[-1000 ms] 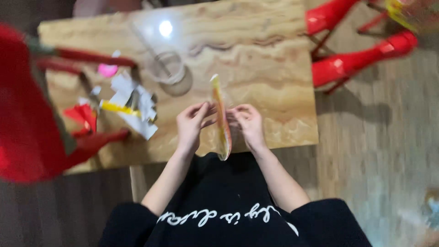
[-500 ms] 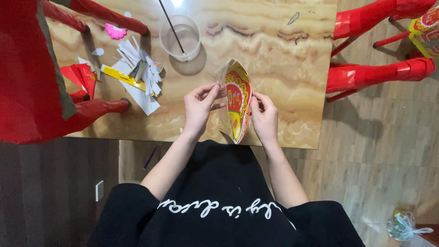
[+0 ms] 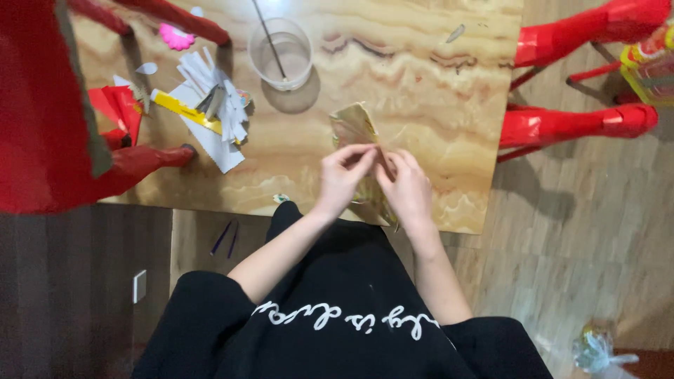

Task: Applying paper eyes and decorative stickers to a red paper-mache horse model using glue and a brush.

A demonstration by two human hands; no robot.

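Gold foil paper (image 3: 353, 126) is sitting pinched between both my hands, a shiny crinkled sheet standing up over the marbled tan counter (image 3: 435, 91). I am gripping it with my left hand (image 3: 344, 175), thumb and fingers closing on its lower part, and my right hand (image 3: 407, 189) is grasping it just beside the left, the fingertips of the two hands almost touching. One end of the sheet is poking up beyond my fingers toward the middle of the counter, and another bit is showing below my right hand at the near edge. Whether the sheet is touching the counter I cannot tell.

Farther out, a clear plastic cup (image 3: 281, 52) is standing upright with a thin dark stick (image 3: 269, 35) leaning inside it. To my left, white paper strips (image 3: 210, 91) are lying in a loose heap, with a yellow strip (image 3: 179, 110) running across them and a red paper scrap (image 3: 121, 112) near the counter's edge. A pink flower-shaped cutout (image 3: 175, 36) is lying at the far left corner. Red chairs (image 3: 576, 123) are standing beside the counter on my right, and another red chair (image 3: 42, 105) is filling the left side of the view. My black top (image 3: 337, 302) is showing below my forearms.
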